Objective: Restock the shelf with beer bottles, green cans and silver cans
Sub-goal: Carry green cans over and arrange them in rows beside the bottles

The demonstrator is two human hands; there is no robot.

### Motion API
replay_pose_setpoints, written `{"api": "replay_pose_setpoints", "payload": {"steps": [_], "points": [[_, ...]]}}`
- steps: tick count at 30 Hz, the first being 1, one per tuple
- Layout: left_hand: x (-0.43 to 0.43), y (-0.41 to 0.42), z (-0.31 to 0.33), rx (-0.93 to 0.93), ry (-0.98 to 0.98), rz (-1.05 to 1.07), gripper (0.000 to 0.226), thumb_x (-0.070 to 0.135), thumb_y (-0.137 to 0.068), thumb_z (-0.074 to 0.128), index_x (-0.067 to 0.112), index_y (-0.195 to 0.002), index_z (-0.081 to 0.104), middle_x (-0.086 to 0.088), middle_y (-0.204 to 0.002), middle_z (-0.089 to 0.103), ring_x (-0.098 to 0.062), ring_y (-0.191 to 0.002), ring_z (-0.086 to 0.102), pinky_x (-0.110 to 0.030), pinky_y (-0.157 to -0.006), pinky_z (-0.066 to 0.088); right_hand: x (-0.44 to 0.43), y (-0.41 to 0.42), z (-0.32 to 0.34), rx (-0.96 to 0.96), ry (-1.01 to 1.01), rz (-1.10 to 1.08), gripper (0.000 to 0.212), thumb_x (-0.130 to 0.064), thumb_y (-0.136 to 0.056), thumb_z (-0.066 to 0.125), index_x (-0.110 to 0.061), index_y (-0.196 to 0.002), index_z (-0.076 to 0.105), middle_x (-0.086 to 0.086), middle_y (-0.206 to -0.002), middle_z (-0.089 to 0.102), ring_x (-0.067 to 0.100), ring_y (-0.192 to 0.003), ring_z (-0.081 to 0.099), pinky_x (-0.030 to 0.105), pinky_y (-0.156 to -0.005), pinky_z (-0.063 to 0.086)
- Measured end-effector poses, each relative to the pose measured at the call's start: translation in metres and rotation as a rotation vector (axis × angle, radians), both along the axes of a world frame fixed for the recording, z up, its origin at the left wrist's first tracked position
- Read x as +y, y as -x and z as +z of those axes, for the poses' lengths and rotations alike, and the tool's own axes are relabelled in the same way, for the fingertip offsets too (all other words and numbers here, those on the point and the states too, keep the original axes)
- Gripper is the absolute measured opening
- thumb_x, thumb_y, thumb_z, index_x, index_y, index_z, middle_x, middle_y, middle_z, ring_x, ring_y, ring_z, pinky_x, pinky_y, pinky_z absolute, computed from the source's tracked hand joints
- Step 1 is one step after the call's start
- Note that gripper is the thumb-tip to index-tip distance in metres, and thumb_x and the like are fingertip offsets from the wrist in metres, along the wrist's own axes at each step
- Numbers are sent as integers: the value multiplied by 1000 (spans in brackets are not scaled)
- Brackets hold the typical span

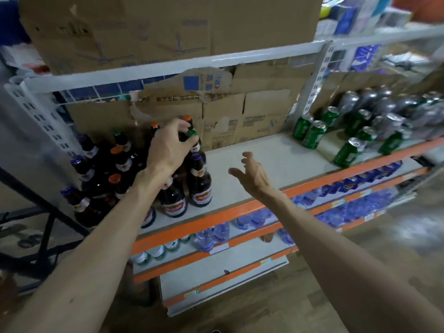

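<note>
Several dark beer bottles (200,183) with red labels and orange, green or purple caps stand crowded at the left end of the white shelf (271,162). My left hand (168,145) reaches over them and grips the neck of a green-capped bottle (191,134) at the back of the group. My right hand (252,171) hovers above the bare middle of the shelf with its fingers spread, holding nothing. Green cans (313,134) and silver cans (394,109) stand on the right part of the shelf.
Cardboard boxes (240,116) line the back of the shelf, and a big one (168,27) sits on the tier above. Lower orange-edged tiers (240,243) hold blue water bottles. A dark metal frame (43,236) stands at the left.
</note>
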State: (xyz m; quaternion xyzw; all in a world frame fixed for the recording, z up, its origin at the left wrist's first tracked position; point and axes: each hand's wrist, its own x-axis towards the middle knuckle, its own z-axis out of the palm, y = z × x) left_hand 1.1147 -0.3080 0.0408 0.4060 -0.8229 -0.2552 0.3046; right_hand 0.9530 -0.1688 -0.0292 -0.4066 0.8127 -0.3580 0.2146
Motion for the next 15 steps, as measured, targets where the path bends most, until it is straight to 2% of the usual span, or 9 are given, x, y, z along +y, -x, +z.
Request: {"api": "replay_pose_setpoints", "payload": {"steps": [3, 7, 10, 12, 15], "points": [[32, 72, 11, -1, 111, -166, 22, 27, -93, 66, 15, -111, 67, 1, -110, 70, -16, -102, 65, -35, -90, 53, 48, 45, -1, 56, -42, -109, 63, -34, -96, 59, -1, -142, 31, 28, -135, 50, 39, -124, 50, 45, -100, 40], [89, 187, -18, -196, -27, -401, 20, 19, -88, 67, 13, -107, 69, -5, -108, 71, -23, -102, 65, -27, -85, 49, 128, 123, 5, 109, -88, -314, 61, -38, -95, 58, -3, -140, 36, 21, -136, 52, 37, -125, 50, 45, -100, 41], [140, 263, -49, -375, -135, -549, 25, 22, -85, 67, 13, -108, 68, -7, -108, 71, -26, -102, 65, -34, -90, 51, 201, 186, 11, 144, -106, -459, 50, -34, -95, 59, -2, -129, 43, 21, -121, 59, 38, -114, 55, 42, -85, 42], [174, 308, -60, -415, -145, -623, 22, 21, -83, 69, 15, -104, 67, -5, -101, 70, -26, -99, 66, -36, -89, 52, 254, 227, 15, 122, -119, -554, 45, -34, -97, 57, -2, -126, 43, 17, -116, 61, 35, -108, 57, 39, -76, 39], [210, 361, -63, -428, -118, -667, 14, 22, -81, 69, 24, -93, 64, 3, -90, 65, -22, -92, 65, -34, -86, 52, 320, 279, 15, 91, -147, -672, 45, -36, -98, 55, -2, -126, 44, 16, -115, 59, 34, -107, 56, 38, -76, 37]]}}
